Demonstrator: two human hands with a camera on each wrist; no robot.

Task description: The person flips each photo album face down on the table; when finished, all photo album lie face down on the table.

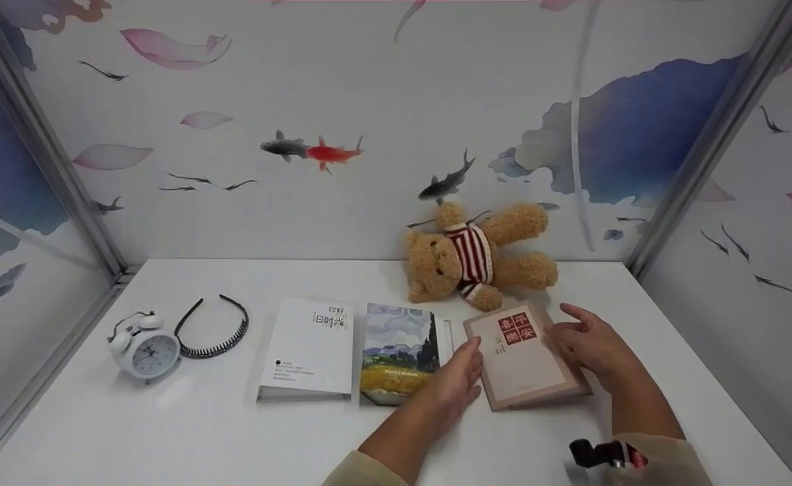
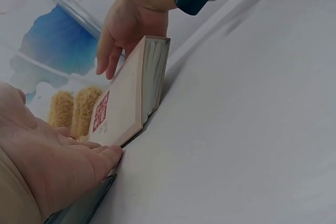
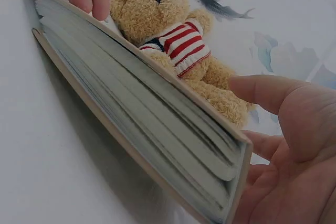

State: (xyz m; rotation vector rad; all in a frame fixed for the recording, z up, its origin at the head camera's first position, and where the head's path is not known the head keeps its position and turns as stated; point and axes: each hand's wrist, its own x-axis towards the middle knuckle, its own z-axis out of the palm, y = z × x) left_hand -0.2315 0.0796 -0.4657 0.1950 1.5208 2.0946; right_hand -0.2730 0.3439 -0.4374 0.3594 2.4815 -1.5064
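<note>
tan book (image 1: pixel 523 359) flanked by both hands (image 1: pixel 591 345).

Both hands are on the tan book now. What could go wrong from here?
1. The tan book lies close in front of the teddy bear; pushing it back could knock the bear.
2. The left hand rests over the landscape-cover book while touching the tan book's edge; sliding either could drag the other askew.
3. The right hand only touches the far edge with relaxed fingers, so a lift could let the cover flop open, as the right wrist view suggests.
</note>
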